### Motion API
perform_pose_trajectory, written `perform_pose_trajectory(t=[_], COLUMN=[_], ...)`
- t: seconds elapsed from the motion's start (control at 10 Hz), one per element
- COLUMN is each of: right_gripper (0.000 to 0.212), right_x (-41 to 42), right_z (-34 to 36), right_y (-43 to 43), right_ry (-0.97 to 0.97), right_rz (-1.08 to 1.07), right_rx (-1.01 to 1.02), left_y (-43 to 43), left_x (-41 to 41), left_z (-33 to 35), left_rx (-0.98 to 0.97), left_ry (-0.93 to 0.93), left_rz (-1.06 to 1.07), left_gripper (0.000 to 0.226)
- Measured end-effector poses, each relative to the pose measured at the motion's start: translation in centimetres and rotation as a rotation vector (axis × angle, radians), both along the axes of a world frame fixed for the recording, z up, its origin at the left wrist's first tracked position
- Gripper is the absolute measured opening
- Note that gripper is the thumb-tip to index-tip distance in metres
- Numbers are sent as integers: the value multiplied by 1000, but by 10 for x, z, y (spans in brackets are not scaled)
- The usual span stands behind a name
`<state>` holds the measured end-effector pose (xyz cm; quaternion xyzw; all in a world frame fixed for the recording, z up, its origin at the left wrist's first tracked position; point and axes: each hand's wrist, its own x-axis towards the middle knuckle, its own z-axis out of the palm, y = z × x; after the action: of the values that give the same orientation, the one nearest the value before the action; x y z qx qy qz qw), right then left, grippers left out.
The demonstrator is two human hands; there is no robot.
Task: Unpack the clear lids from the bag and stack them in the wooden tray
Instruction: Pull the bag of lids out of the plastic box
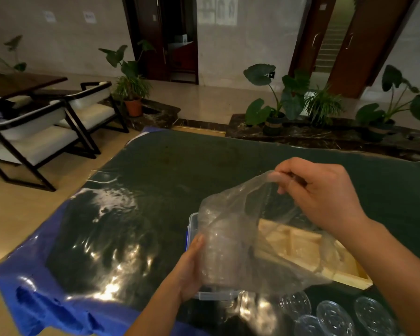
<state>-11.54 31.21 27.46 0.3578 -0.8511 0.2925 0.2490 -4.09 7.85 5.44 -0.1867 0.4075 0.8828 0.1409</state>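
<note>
Currently unpacking: your left hand (187, 270) grips the stack of clear round plastic lids (218, 253) through the thin transparent plastic bag (240, 204). Your right hand (325, 195) pinches the bag's mouth, with the pale wooden tray (354, 278) beneath that wrist. Next, probably: reach inside and withdraw the stack.

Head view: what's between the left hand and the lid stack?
Only the film of the clear bag: the left hand grips the lid stack through it, per the head view.

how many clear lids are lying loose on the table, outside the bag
4 lids, at the near right corner of the table: one beside the plastic box, one at the bottom edge, two further right. More sit inside the bag; the right arm may hide others.
</note>
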Motion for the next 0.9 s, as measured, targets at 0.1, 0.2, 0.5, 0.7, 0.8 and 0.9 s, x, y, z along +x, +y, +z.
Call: perform_pose_trajectory(t=[0.1,0.2,0.5,0.7,0.8,0.9], right_gripper=[34,41,45,3,34,33], right_x=[0,-1,25,55,42,34], right_z=[-2,-7,-29,-47,-76,-109], right_y=[10,18,29,17,-9,-27], right_ry=[-24,-5,470,64,-352,-502], right_rz=[-14,-68,-251,214,233,137], right_rx=[31,110,37,552,684,509], left_y=[-1,0,-4,-11,-4,4], left_x=[1,1,9,15,14,14], left_z=[2,1,3,12,19,25], left_rx=[3,43,67,25,-43,-71], left_ry=[0,-32,-17,40,113,155], left_rz=[0,-15,53,29,-33,-55], left_gripper=[75,90,90,91,78,75])
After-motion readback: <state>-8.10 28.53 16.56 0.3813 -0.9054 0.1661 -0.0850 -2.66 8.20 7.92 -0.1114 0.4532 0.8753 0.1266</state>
